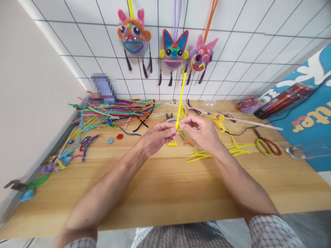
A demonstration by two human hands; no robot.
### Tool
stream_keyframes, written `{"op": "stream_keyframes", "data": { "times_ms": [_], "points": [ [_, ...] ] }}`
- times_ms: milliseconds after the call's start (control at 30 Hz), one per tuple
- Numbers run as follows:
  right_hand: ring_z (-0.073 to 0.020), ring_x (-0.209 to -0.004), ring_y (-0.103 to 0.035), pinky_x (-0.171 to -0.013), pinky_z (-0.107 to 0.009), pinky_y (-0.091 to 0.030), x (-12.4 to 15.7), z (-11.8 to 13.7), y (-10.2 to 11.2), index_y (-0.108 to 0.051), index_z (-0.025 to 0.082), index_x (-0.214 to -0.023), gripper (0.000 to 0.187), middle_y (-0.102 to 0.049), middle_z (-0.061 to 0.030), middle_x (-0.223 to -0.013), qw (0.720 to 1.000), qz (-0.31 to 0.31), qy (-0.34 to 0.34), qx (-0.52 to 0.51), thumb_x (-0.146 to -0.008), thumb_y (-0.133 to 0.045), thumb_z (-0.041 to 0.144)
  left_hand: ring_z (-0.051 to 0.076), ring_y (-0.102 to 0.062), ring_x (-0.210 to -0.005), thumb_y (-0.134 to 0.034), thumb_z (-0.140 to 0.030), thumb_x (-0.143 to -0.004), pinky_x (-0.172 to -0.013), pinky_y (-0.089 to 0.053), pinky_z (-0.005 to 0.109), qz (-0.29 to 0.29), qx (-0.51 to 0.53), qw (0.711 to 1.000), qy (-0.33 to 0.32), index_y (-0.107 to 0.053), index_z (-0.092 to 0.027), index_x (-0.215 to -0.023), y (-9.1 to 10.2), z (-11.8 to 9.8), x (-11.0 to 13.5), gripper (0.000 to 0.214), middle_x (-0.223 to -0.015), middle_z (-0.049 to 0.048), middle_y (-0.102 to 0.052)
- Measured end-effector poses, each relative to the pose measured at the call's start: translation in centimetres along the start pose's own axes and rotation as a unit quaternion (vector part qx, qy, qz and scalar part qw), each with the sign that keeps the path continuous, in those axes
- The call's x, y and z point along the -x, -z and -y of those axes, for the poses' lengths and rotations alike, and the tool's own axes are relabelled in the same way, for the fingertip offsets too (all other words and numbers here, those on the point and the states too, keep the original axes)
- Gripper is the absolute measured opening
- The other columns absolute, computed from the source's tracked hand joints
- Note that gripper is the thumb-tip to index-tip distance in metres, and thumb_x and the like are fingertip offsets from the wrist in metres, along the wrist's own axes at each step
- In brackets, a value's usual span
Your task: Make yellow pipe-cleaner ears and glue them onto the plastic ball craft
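Both hands meet above the middle of the wooden table (165, 186). My left hand (156, 137) and my right hand (200, 129) each pinch the same yellow pipe cleaner (181, 100), which rises nearly straight up from between the fingertips. Its lower end hangs below the fingers as a short yellow tail (172, 143). Fingers of both hands are closed on the stem, the thumbs close together.
A heap of coloured pipe cleaners (113, 113) lies at the back left. Cut yellow pieces (199, 155), a yellow glue gun (218, 121), scissors with red and yellow handles (267, 145) and a red bottle (284, 100) lie to the right. Three pipe-cleaner masks (173, 50) hang on the tiled wall.
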State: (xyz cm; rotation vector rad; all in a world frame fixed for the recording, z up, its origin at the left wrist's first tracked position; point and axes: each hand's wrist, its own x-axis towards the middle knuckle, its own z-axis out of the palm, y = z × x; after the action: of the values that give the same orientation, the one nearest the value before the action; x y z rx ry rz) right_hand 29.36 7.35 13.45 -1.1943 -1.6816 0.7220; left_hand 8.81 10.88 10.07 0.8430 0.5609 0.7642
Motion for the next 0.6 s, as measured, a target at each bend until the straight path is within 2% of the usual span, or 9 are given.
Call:
{"op": "stream_keyframes", "data": {
  "times_ms": [200,400,600],
  "points": [
    [-0.0176,-0.072,-0.066,-0.068,-0.031,-0.048,-0.14,-0.04,0.22,-0.079,0.022,-0.088,0.017,-0.078,-0.0023,-0.081,1.0,0.0,0.009,0.004,-0.092,-0.077,0.038,0.01,-0.069,-0.067,-0.106,-0.036,-0.065,-0.067,-0.055,0.023,-0.021,-0.03,0.999,-0.008,-0.085,-0.016,-0.087,-0.18,-0.09,-0.05,0.036,-0.082,0.0041,-0.08],
    [-0.016,-0.071,-0.065,-0.065,-0.029,-0.048,-0.4,-0.77,0.1,-0.078,0.022,-0.099,0.026,-0.077,-0.0006,-0.084,0.993,0.029,-0.058,-0.099,-0.087,-0.082,0.045,0.012,-0.065,-0.067,-0.102,-0.04,-0.068,-0.068,-0.052,0.026,-0.044,-0.099,0.992,-0.071,-0.086,-0.017,-0.083,-0.56,0.19,0.04,0.031,-0.076,0.0035,-0.077],
    [-0.0161,-0.074,-0.066,-0.069,-0.029,-0.05,-0.63,-0.74,-0.25,-0.077,0.021,-0.091,0.021,-0.076,-0.0005,-0.083,0.985,0.037,-0.076,-0.152,-0.083,-0.082,0.04,0.012,-0.061,-0.065,-0.098,-0.044,-0.072,-0.068,-0.049,0.028,-0.041,-0.157,0.982,-0.096,-0.085,-0.018,-0.081,-0.77,0.32,0.16,0.031,-0.07,0.0022,-0.073]
  ]
}}
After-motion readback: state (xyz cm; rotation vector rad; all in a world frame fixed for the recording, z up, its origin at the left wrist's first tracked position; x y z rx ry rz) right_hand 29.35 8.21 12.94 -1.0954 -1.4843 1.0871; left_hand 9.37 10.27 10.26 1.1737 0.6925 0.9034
